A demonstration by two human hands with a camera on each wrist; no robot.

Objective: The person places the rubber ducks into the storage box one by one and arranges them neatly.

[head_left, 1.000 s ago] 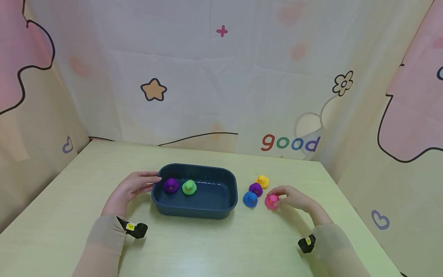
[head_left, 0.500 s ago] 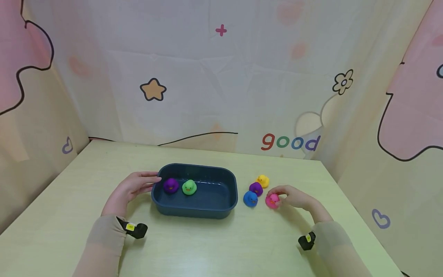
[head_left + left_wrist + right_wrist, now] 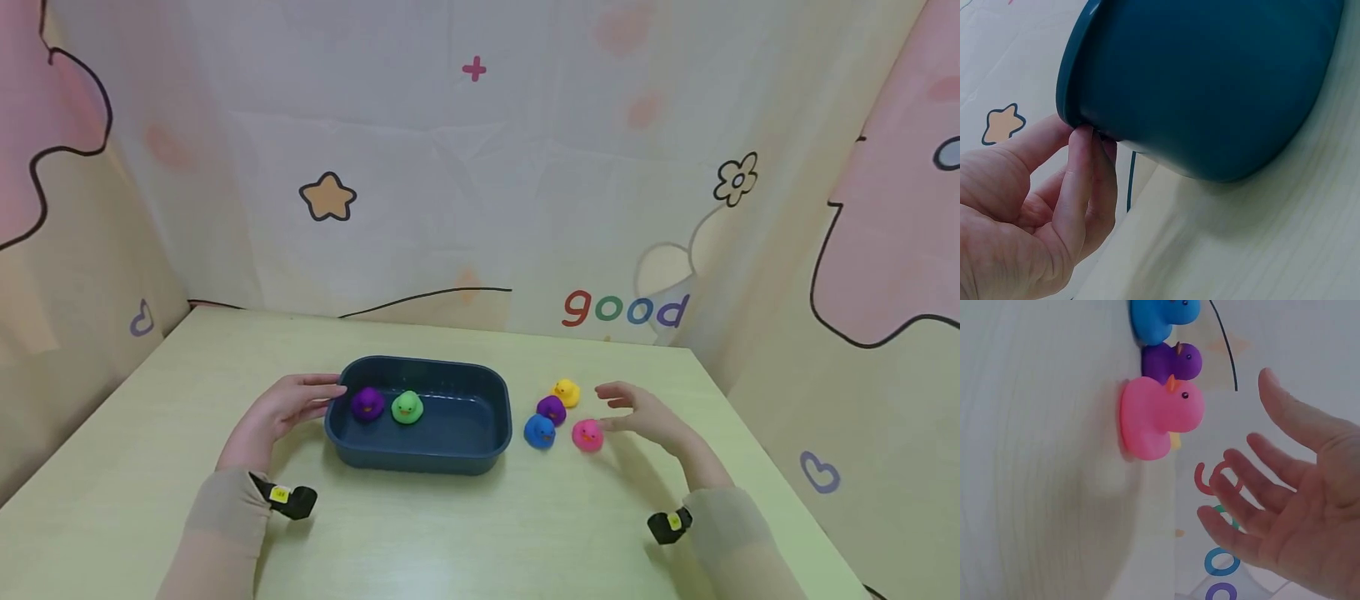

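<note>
Done: purple duck (image 3: pixel 367 402) + green duck (image 3: pixel 407 407) inside tub (image 3: pixel 420 457).
Left: 4 ducks right of tub, incl. pink duck (image 3: pixel 587 435).
R hand (image 3: pixel 647 415): fingers apart, holds nothing.
L hand (image 3: pixel 287 406): fingers on tub rim.

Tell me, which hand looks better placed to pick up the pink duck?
Probably the right hand: it is open right beside the pink duck, not touching it. The left hand touches the tub rim on the far side.

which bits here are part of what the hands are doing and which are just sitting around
In hand: blue tub, touched by left hand; pink duck, beside open right hand.

Lying about: blue duck, purple duck and yellow duck on the table; green duck in the tub.
</note>
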